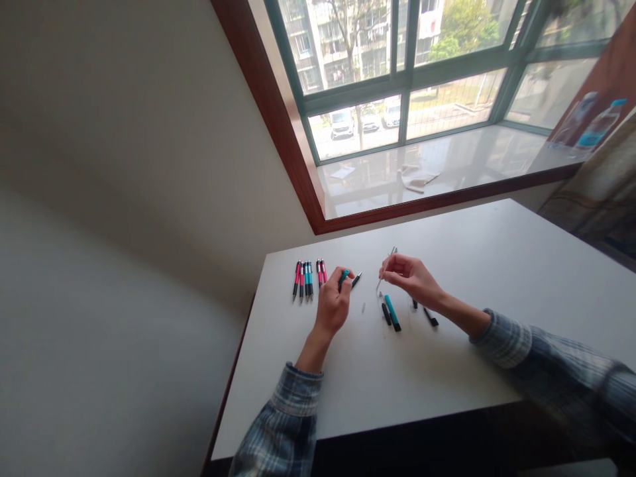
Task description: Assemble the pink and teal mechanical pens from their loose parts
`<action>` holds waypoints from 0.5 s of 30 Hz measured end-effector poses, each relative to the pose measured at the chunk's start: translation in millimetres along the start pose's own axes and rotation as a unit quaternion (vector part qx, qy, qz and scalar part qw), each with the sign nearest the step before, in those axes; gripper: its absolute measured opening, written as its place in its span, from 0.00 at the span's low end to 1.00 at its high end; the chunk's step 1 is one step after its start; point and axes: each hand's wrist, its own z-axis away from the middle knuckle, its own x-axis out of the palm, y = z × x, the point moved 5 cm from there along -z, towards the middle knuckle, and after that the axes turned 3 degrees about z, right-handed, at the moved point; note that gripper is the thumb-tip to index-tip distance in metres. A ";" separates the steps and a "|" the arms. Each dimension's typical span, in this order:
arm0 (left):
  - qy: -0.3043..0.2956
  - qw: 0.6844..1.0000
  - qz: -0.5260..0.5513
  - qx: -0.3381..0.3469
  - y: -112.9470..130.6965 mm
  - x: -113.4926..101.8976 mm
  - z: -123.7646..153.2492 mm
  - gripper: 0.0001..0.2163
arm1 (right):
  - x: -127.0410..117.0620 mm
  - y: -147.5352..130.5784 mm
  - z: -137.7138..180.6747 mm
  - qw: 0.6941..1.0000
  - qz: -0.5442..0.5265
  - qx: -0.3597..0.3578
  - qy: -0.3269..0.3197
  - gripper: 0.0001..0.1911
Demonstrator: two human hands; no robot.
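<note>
My left hand [334, 303] is closed around a teal pen barrel [344, 275], whose end shows between thumb and fingers. A black pen grip with a metal tip [356, 279] sticks out just right of that hand; whether it is held or lies on the table I cannot tell. Between thumb and fingertips, my right hand [405, 273] pinches a thin pen refill [379, 283], tilted over the table. Below it lie a teal barrel with a black end [392, 313] and a black grip [386, 313]. A small spring-like piece [363, 307] lies between the hands.
Several pink and teal pens [303, 281] lie in a row left of my left hand. More black pen parts [430, 317] lie under my right forearm. The white table [377, 384] meets the wall below a window sill [368, 189] with papers and plastic bottles [601, 126].
</note>
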 end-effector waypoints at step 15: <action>-0.118 0.987 -0.080 0.074 11.9 23.9 8.8 0.12 | -7.1 11.6 -2.6 0.998 -0.044 0.006 0.050 0.13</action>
